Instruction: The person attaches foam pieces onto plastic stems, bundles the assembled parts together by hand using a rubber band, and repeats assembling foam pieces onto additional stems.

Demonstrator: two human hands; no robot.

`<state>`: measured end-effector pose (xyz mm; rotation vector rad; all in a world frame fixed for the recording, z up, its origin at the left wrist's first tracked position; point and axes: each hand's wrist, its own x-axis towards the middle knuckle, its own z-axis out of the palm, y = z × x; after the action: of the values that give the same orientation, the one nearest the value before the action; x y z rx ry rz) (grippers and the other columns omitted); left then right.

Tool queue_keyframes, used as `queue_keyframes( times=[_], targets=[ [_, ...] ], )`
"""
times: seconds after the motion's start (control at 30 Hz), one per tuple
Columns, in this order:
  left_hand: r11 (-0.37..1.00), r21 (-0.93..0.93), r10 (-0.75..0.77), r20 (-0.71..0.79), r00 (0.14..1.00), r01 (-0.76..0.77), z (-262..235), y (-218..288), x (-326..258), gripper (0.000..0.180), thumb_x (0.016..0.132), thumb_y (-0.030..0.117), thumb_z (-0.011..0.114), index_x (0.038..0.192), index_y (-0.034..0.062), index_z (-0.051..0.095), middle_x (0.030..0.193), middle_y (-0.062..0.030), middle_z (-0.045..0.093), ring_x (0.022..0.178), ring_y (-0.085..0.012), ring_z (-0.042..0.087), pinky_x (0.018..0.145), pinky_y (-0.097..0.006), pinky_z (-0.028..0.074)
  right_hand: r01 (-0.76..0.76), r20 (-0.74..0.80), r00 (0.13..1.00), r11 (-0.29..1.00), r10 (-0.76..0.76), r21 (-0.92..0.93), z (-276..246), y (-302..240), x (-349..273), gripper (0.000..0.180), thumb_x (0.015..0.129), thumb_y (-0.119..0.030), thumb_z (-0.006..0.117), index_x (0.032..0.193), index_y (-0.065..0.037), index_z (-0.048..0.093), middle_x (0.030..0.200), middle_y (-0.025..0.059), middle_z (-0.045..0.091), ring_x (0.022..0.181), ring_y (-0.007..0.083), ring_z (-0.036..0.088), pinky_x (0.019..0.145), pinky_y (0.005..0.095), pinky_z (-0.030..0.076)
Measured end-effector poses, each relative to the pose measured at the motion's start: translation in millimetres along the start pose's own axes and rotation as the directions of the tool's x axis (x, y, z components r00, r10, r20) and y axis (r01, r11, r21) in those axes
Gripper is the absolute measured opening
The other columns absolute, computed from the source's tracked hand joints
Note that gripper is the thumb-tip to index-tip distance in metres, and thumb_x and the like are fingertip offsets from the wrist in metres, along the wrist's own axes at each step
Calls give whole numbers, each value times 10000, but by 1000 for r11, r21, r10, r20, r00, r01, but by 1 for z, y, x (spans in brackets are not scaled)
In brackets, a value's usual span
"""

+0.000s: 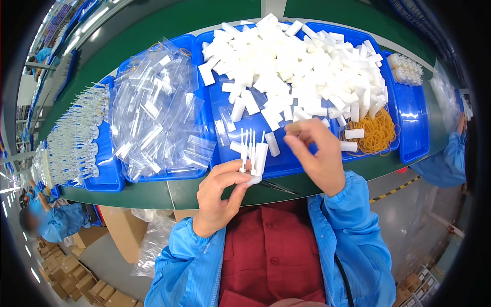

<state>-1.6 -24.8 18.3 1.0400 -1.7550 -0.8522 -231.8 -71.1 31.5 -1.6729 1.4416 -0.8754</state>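
1. Head view: the left hand (221, 192) has its grip pinched on a small bunch of thin white sticks (249, 148) standing upright, with white foam pieces at their lower end, just above the near edge of the green tabletop (153, 192).
2. Head view: the right hand (318, 153) hovers just beside the bunch, its grip loosely curled with thumb and forefinger nearly closed; whether anything small sits between them I cannot tell.
3. Head view: behind the hands, a blue tray (409, 128) carries a heap of white foam blocks (302, 66) and a pile of yellow rubber bands (377, 134). To the left, another tray holds clear plastic bags (153, 117), and further left lie rows of finished sticks (76, 138).
4. Judgement: the step looks like gathering sticks into a set, with the bunch partly built.
5. Judgement: the next move would call for the right fingers to bring in one more piece cleanly while the left pinch keeps the bunch aligned and does not let the sticks fan out.
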Motion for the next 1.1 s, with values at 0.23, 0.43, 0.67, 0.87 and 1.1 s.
queue_keyframes(
  times=[0.23,0.43,0.67,0.87,1.1],
  targets=[
    [981,183,70,-57,996,-58,-3,0,8,419,733,-156,749,1110,10,667,1068,-170,698,926,-290,706,765,-335,576,353,256,935,670,-243,-653,27,-5,7,295,747,-76,762,1019,-37,655,880,90,581,829,269,621,687,391,513],
    [971,218,111,-38,993,-100,-5,-4,4,414,732,-132,753,1115,18,702,1049,-150,689,876,-280,694,714,-327,570,125,272,958,987,-95,-97,3,-5,20,294,843,-51,725,1111,0,619,949,131,668,854,255,679,737,315,546],
    [917,299,236,132,963,-266,-6,-7,7,359,759,2,702,1113,57,727,1055,-122,683,854,-262,685,680,-332,552,-380,218,921,615,324,691,7,-18,15,408,980,-203,660,1324,-32,523,1056,164,729,810,140,680,735,255,537],
    [893,321,245,244,938,-317,-3,5,10,382,747,61,695,1127,85,725,1102,-98,671,862,-230,665,645,-315,505,-381,183,915,617,360,688,10,-6,13,352,1005,-218,611,1298,-29,556,986,163,728,731,100,631,676,228,496],
    [891,338,218,271,938,-304,1,5,11,384,751,70,686,1134,88,719,1100,-92,671,867,-222,658,660,-317,490,-343,205,939,720,275,603,9,3,9,305,999,-217,617,1227,-16,594,995,157,738,713,94,602,640,228,478]
  ],
)
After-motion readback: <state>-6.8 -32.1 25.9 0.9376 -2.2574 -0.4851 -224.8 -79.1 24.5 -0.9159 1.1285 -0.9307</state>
